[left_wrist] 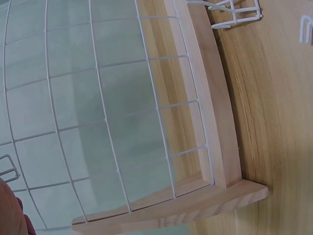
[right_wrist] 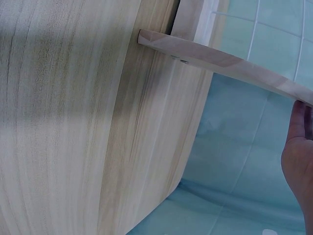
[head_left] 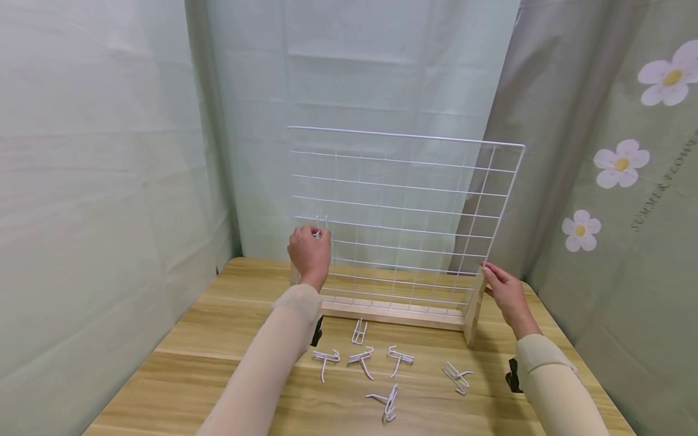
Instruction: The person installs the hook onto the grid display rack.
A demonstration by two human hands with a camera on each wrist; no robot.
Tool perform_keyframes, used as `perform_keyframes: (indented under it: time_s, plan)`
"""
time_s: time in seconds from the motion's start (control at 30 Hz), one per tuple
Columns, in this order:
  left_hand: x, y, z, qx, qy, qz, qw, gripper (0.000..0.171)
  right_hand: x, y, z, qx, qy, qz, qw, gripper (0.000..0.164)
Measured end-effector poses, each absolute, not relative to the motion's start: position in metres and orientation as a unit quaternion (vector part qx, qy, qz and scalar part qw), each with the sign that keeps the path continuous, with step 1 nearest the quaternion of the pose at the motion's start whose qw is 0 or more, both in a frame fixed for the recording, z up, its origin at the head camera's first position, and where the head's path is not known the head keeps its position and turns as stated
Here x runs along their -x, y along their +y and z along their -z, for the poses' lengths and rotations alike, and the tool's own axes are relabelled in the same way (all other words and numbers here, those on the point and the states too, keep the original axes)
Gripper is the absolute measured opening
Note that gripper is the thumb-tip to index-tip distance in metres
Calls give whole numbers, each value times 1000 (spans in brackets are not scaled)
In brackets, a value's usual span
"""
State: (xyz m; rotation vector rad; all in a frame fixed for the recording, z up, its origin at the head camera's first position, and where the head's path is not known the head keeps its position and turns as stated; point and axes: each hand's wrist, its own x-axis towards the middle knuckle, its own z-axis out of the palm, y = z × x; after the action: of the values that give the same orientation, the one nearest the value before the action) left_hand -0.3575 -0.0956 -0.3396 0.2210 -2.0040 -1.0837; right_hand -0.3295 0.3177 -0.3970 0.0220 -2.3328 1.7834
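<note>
Sleeves (head_left: pixel 269 360) foremost, we are pinching a wire hook (left_wrist: pixel 10 171) with our left hand (head_left: pixel 309 253) toward the left of the grid panel (head_left: pixel 398 207), while our right hand (head_left: pixel 510 297) is pinching its wooden end (head_left: pixel 474 312), presumably for steadiness.

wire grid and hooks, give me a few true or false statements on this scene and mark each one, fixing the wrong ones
1. Six white hooks lie on the table. True.
2. The wire grid lies flat. False: it stands upright on a wooden base.
3. The left hand holds another hook at the grid. True.
4. The right hand holds a hook. False: it holds the wooden side piece.
</note>
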Motion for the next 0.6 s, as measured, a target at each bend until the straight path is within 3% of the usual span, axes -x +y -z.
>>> perform_keyframes:
  time_s: [0.6]
  plan:
    - [356, -95, 352, -75, -808, 429, 396, 17, 330, 317, 397, -3, -785, -610, 106, 64]
